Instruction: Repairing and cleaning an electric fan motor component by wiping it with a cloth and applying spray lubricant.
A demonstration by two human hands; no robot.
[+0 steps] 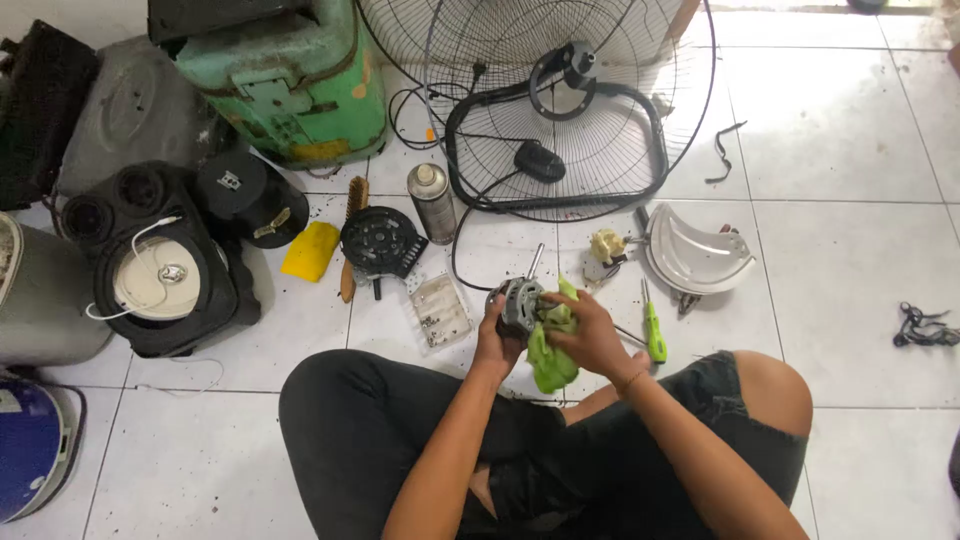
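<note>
- White floor tiles point(860, 150), speckled with dark grit, fill the head camera's only view; a person sits cross-legged at the bottom centre of the frame, black trousers torn at one knee.
- Just below centre, the left hand point(497, 338) grips a small grey electric motor point(517, 303) from beneath, fingers wrapped round its body, the bare shaft pointing up and away.
- Right hand point(588, 335) presses a lime-green cloth point(549, 352) against the motor's right side, fingers curled shut on the fabric; a loose end hangs toward the lap.
- Upper centre: a large wire fan guard point(560, 100) lies flat with a black tubular stand point(556, 150) and cable resting on it.
- Right of the motor, a white curved plastic cover point(697, 255) sits beside a small cream-coloured part point(606, 245); a green-handled screwdriver point(653, 330) lies just beside the right wrist.
- Left of the motor, a clear plastic box point(440, 310) of small parts lies near a round black vented cover point(380, 240), a wooden-handled brush point(352, 235) and a silver spray can point(431, 203).
- A yellow cloth point(310, 250) lies further left, next to a black round object point(245, 195).
- Upper left: a worn green metal housing point(290, 80) stands among dark cases; a black speaker box point(165, 260) with a white cable sits below it.
- Far right edge: a tangle of black wire point(925, 325); a bent black strip point(725, 150) lies on the tiles above it, right of the guard.
</note>
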